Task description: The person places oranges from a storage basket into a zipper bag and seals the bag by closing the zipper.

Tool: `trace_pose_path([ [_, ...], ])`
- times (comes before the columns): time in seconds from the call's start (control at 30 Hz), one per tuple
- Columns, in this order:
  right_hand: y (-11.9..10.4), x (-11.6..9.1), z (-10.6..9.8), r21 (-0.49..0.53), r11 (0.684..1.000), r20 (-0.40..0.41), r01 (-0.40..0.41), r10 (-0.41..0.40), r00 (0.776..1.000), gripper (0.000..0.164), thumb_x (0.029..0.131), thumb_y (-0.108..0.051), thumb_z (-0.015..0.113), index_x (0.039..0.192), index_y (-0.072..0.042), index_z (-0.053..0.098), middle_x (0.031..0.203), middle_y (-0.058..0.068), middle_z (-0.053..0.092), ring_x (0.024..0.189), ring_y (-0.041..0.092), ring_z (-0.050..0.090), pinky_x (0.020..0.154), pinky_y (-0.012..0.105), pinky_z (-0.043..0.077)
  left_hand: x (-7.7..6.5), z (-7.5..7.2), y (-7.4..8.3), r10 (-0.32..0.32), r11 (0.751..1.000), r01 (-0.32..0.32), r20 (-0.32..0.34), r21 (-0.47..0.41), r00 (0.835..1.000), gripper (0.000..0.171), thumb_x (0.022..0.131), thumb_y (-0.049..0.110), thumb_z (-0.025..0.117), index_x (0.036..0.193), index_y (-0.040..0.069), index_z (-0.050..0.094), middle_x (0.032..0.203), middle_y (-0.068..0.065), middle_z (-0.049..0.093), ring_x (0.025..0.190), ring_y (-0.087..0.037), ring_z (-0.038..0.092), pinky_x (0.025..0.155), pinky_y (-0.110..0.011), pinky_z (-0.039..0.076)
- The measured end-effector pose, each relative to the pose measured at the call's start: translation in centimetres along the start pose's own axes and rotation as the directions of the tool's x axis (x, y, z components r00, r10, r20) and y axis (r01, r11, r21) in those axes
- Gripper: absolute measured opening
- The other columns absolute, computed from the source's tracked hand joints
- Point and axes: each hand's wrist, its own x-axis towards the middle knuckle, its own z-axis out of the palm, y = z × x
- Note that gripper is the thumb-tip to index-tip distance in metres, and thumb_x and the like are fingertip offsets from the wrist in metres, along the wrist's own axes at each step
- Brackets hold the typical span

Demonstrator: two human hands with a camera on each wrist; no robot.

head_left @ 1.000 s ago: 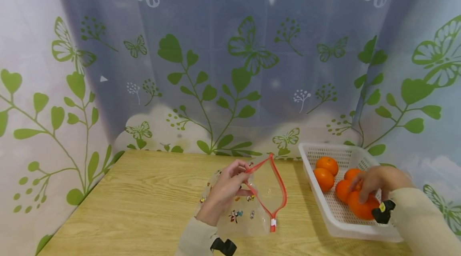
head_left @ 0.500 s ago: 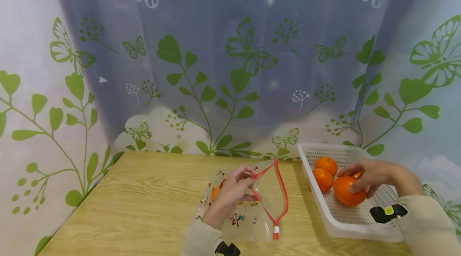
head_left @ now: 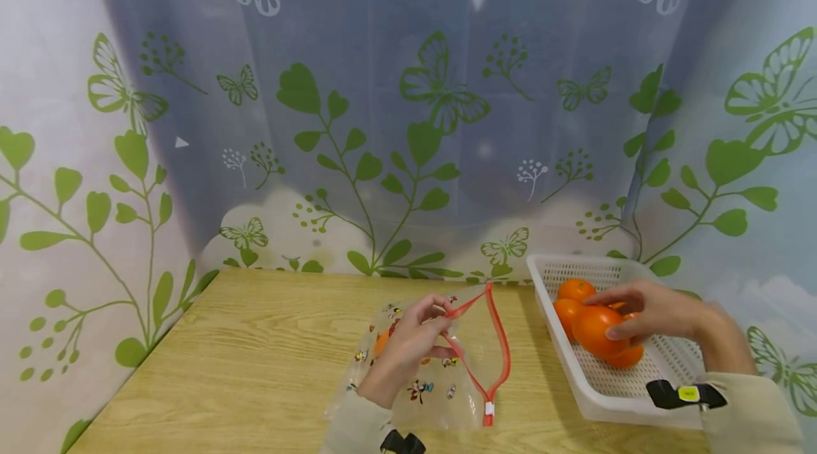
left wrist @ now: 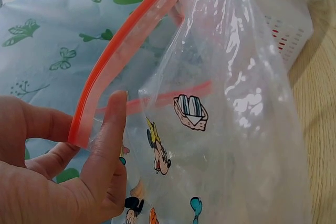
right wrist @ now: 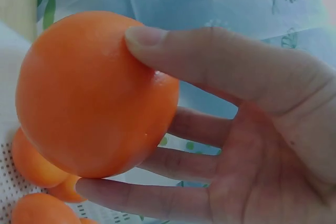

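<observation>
My left hand point(head_left: 411, 340) pinches the red zip edge of a clear plastic zip bag point(head_left: 459, 397) printed with cartoon figures. The bag's mouth gapes toward the right, and something orange shows inside behind the hand. In the left wrist view, thumb and fingers hold the red zip strip point(left wrist: 100, 72). Over the white basket, my right hand point(head_left: 657, 316) grips an orange point(head_left: 596, 332) between thumb and fingers. The right wrist view shows this orange point(right wrist: 94, 98) large and close, raised above other oranges point(right wrist: 39, 158).
The white perforated basket point(head_left: 577, 386) stands on the right of the wooden table point(head_left: 255, 355), with several oranges point(head_left: 576, 289) in it. A butterfly-and-leaf patterned curtain point(head_left: 357, 120) walls the table at the back and sides.
My right hand has taken hold of an orange and moved it left and up within the basket. The left hand and bag have shifted slightly right and down.
</observation>
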Motion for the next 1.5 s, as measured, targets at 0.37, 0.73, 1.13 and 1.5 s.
trace_pose_path([
  [0.37, -0.4, -0.3, 1.5, -0.2, 0.974, -0.158, 0.105, -0.138, 0.978, 0.049, 0.092, -0.015, 0.077, 0.137, 0.0, 0.064, 0.138, 0.033, 0.059, 0.104, -0.002, 0.066, 0.082, 0.021, 0.058, 0.0, 0.0, 0.1, 0.002, 1.0, -0.002, 0.0, 0.007, 1.0, 0.01, 0.105, 0.012, 0.056, 0.113, 0.009, 0.06, 0.112, -0.008, 0.058, 0.088, -0.018, 0.058, 0.067, -0.033, 0.063],
  [0.73, -0.5, -0.2, 3.3, -0.198, 0.976, -0.288, 0.087, -0.143, 0.947, 0.056, 0.089, -0.017, 0.08, 0.138, 0.001, 0.062, 0.13, 0.027, 0.067, 0.1, -0.004, 0.064, 0.078, 0.024, 0.058, -0.2, -0.1, 0.1, 0.014, 1.0, -0.014, 0.011, 0.0, 1.0, 0.009, 0.105, 0.011, 0.056, 0.113, 0.008, 0.06, 0.116, -0.015, 0.058, 0.085, -0.018, 0.06, 0.067, -0.034, 0.064],
  [1.13, -0.2, -0.4, 6.2, -0.196, 0.977, -0.439, 0.088, -0.168, 0.883, 0.052, 0.086, -0.02, 0.085, 0.134, -0.012, 0.069, 0.129, 0.019, 0.07, 0.103, -0.005, 0.061, 0.079, 0.026, 0.057, -0.3, -0.1, 0.1, 0.01, 1.0, -0.01, 0.003, -0.015, 1.0, 0.01, 0.105, 0.01, 0.055, 0.113, 0.007, 0.06, 0.116, -0.016, 0.058, 0.085, -0.018, 0.06, 0.069, -0.034, 0.064],
  [1.5, 0.4, -0.6, 7.6, -0.16, 0.975, -0.443, 0.152, -0.208, 0.872, 0.051, 0.088, -0.011, 0.081, 0.137, -0.009, 0.066, 0.119, -0.022, 0.067, 0.1, -0.002, 0.064, 0.076, 0.025, 0.059, -0.3, -0.2, 0.2, 0.006, 1.0, -0.006, -0.005, -0.018, 1.0, 0.01, 0.105, 0.01, 0.056, 0.114, 0.008, 0.061, 0.115, -0.012, 0.059, 0.085, -0.017, 0.06, 0.068, -0.034, 0.064],
])
